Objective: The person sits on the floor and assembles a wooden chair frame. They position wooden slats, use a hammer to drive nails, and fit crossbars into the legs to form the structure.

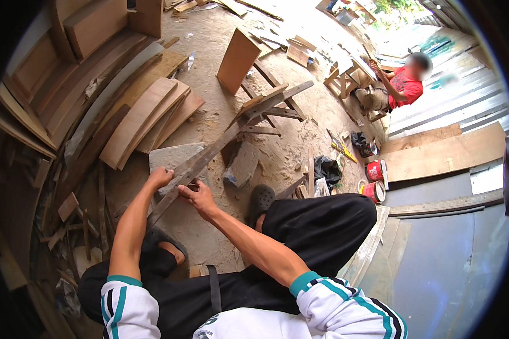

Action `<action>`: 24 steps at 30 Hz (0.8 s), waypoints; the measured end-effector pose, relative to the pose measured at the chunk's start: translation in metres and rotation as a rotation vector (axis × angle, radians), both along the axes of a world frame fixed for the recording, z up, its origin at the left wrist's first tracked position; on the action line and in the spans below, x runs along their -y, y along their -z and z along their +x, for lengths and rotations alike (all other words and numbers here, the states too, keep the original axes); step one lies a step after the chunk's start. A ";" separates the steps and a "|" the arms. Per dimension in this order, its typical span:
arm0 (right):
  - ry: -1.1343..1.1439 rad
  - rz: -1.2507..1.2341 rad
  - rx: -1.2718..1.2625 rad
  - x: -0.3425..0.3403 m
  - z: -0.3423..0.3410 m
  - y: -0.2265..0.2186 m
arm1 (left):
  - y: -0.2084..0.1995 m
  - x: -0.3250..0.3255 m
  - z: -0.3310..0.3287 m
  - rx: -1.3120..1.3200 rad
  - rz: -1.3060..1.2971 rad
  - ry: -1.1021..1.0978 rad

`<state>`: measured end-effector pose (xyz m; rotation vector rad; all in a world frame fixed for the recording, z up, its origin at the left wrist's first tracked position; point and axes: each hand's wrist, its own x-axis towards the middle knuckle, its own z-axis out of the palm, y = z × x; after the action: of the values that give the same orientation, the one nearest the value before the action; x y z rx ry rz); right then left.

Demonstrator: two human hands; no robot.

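A long, narrow wooden strip slants from beside my feet up to the far right. Its far part rests on a low wooden stand. My left hand is closed at the strip's left edge, fingers curled. Just to the right, my right hand grips the same strip between thumb and fingers; some fingertips are hidden. Beneath the strip lie a flat grey slab and a rough concrete block.
Curved wooden pieces are stacked at left, near a large wooden frame. An upright brown panel stands beyond. Paint cans, a black plastic bag and a yellow tool lie right. A person in red sits far right.
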<state>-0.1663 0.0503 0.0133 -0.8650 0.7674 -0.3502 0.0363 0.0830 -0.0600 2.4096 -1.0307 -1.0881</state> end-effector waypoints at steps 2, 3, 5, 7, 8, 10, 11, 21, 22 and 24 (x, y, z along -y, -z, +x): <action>-0.005 0.011 -0.023 0.000 -0.004 -0.001 | -0.003 -0.002 -0.007 0.011 -0.002 -0.014; -0.007 0.017 -0.033 0.001 -0.007 -0.002 | -0.003 -0.003 -0.010 0.011 -0.009 -0.015; -0.037 0.024 -0.035 0.004 -0.012 -0.001 | -0.002 -0.005 -0.015 0.010 -0.019 -0.017; -0.050 0.026 -0.029 0.005 -0.018 0.002 | 0.000 -0.007 -0.016 -0.026 -0.009 0.018; -0.051 0.022 -0.041 0.006 -0.019 0.001 | 0.001 -0.005 -0.017 -0.044 -0.006 0.038; -0.052 0.013 -0.066 0.006 -0.022 -0.001 | 0.004 -0.009 -0.025 -0.009 -0.030 0.003; -0.055 0.014 -0.065 0.005 -0.021 -0.006 | 0.006 -0.011 -0.026 0.011 -0.041 -0.018; -0.099 -0.008 -0.045 0.014 -0.031 -0.004 | -0.010 -0.008 -0.037 0.014 -0.030 -0.028; -0.107 -0.017 -0.056 0.015 -0.032 -0.001 | -0.012 -0.007 -0.040 0.014 -0.026 -0.031; -0.096 -0.006 -0.034 0.013 -0.032 0.000 | -0.013 -0.008 -0.041 0.000 -0.008 -0.036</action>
<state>-0.1978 0.0370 0.0136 -0.9122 0.7534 -0.2531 -0.0048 0.0908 -0.0469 2.4128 -0.9854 -1.0701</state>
